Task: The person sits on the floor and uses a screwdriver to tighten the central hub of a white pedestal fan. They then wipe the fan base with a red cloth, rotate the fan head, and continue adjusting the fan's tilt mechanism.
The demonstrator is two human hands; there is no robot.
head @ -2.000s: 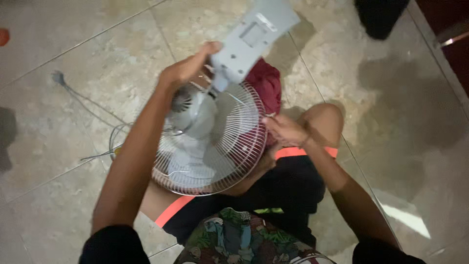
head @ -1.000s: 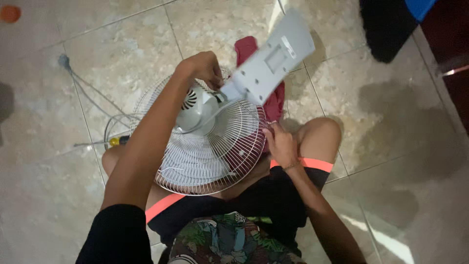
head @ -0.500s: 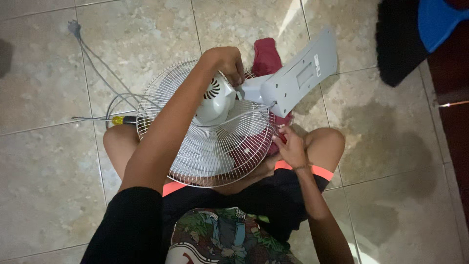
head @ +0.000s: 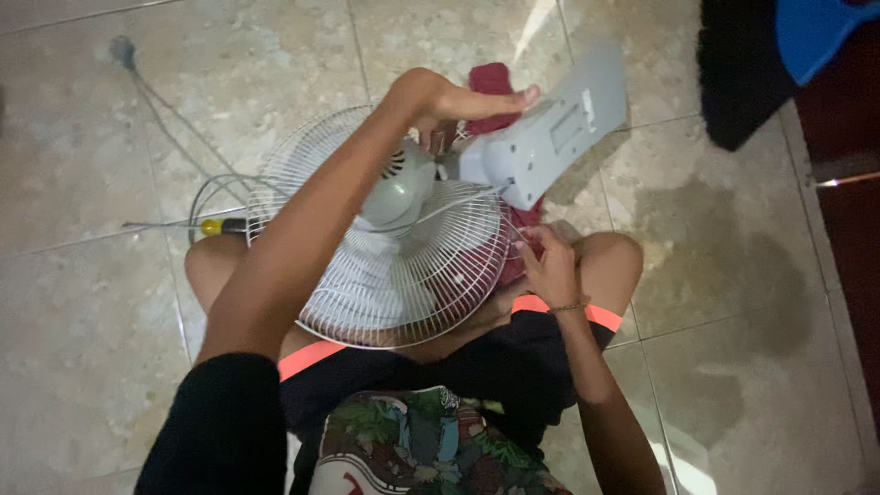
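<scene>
A white table fan lies on my lap, its round wire grille [head: 403,266] facing down and its grey motor housing [head: 399,188] up. The fan's grey base [head: 550,128] sticks out to the upper right. My left hand [head: 449,101] grips the fan's neck where motor and base meet. My right hand [head: 550,266] holds the right rim of the grille, next to a dark red cloth [head: 495,82] that lies under the fan.
I sit on a beige tiled floor [head: 733,257] with knees apart. A yellow-handled screwdriver [head: 215,225] lies left of the grille. The fan's grey cord [head: 165,119] runs to the upper left. A black and blue object [head: 761,64] stands at the upper right.
The fan's base has swung from pointing up to pointing right, and the view has shifted. Both hands have kept their hold on the fan.
</scene>
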